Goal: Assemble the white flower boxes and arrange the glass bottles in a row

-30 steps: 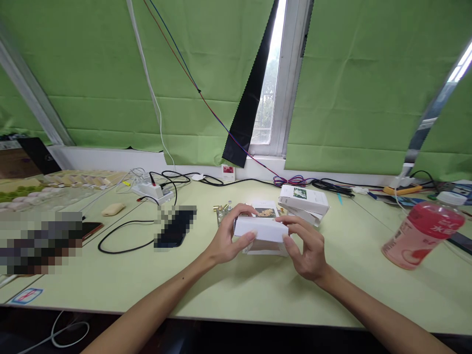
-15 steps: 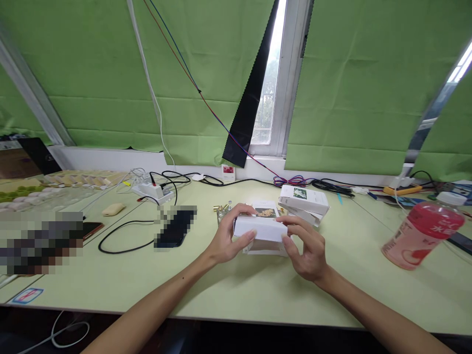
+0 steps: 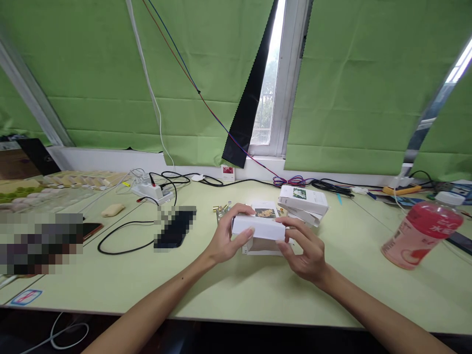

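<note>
A small white box (image 3: 259,229) with a flower picture on its top face is held between my two hands above the table. My left hand (image 3: 230,235) grips its left end, thumb on the near side and fingers over the top. At the right end, the fingers and thumb of my right hand (image 3: 305,248) pinch the box. Under it lies another white carton (image 3: 263,247), mostly hidden. Small glass bottles with gold caps (image 3: 221,210) stand partly hidden behind my left hand. To the right, white boxes (image 3: 304,199) lie stacked, the top one printed with a white flower.
A pink drink bottle (image 3: 420,236) stands at the right. Left of my hands lies a dark phone (image 3: 175,228) with a black cable (image 3: 110,233). A power strip (image 3: 153,189) sits further back. Egg-tray-like packaging (image 3: 44,196) covers the far left.
The held box has shifted slightly left. My right thumb has moved a little left and down along its near right corner; both hands keep their hold.
</note>
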Tool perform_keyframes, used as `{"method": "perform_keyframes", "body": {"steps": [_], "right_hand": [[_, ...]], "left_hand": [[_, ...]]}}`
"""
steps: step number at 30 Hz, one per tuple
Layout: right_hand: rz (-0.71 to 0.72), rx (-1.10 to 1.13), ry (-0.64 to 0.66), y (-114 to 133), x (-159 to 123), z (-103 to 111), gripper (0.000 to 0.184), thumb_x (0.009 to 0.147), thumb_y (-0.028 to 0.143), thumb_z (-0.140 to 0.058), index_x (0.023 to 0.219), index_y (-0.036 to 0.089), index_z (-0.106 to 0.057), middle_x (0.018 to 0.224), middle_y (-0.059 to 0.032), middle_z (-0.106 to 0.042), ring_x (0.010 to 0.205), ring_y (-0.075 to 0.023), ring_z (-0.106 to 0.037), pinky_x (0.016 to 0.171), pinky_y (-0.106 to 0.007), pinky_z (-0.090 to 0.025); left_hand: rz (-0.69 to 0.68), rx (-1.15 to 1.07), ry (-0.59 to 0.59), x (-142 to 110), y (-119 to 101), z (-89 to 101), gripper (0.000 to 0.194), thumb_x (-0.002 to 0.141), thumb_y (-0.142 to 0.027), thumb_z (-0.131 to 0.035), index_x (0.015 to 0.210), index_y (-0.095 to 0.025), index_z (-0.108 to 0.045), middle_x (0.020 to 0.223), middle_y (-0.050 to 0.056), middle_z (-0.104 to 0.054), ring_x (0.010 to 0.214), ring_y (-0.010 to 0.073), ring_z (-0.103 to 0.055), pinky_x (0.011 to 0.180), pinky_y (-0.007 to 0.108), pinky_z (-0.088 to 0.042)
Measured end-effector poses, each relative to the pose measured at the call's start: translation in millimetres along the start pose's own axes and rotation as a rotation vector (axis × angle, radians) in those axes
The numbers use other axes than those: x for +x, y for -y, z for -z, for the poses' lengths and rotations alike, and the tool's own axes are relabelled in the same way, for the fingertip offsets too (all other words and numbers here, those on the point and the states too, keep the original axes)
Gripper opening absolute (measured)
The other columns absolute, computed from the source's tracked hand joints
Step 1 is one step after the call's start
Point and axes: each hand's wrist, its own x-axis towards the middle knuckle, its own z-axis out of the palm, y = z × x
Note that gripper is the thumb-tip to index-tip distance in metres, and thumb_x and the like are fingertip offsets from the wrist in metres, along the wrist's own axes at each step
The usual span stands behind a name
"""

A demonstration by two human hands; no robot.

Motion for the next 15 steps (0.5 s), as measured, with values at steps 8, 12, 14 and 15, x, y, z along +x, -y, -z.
{"method": "perform_keyframes", "body": {"steps": [8,12,14,15], "right_hand": [[0.040,-0.032,0.002,-0.2,1.3,-0.6,0.010,0.088,0.010,-0.065,0.090,0.019,-0.059,0.104,-0.0158,-0.070,0.091,-0.0235,-0.070,0.069,-0.034,-0.059],[0.034,-0.033,0.012,-1.0,-0.7,-1.6,0.014,0.087,0.007,-0.066,0.095,0.018,-0.060,0.105,-0.0162,-0.069,0.093,-0.0241,-0.070,0.072,-0.035,-0.060],[0.031,-0.032,0.018,-1.0,-1.3,-1.8,0.015,0.087,0.007,-0.066,0.095,0.018,-0.060,0.106,-0.0164,-0.069,0.094,-0.0245,-0.069,0.073,-0.036,-0.060],[0.031,-0.033,0.018,-0.9,-1.3,-1.7,0.015,0.087,0.007,-0.067,0.095,0.018,-0.060,0.106,-0.0164,-0.069,0.095,-0.0245,-0.069,0.073,-0.035,-0.060]], "left_hand": [[0.010,0.003,-0.001,0.5,0.8,1.1,0.035,0.090,-0.046,-0.060,0.112,-0.019,-0.059,0.110,0.009,-0.061,0.107,0.0261,-0.057,0.089,0.035,-0.044],[0.012,-0.009,0.005,0.0,1.3,1.3,0.033,0.091,-0.044,-0.060,0.113,-0.019,-0.060,0.111,0.009,-0.061,0.107,0.0257,-0.056,0.089,0.035,-0.043],[0.011,-0.011,0.018,-0.2,1.8,1.4,0.033,0.091,-0.044,-0.060,0.113,-0.019,-0.059,0.111,0.009,-0.060,0.106,0.0253,-0.056,0.088,0.035,-0.043],[0.011,-0.011,0.026,-0.3,2.1,1.6,0.033,0.091,-0.044,-0.060,0.114,-0.019,-0.059,0.111,0.009,-0.060,0.105,0.0249,-0.056,0.088,0.034,-0.043]]}}
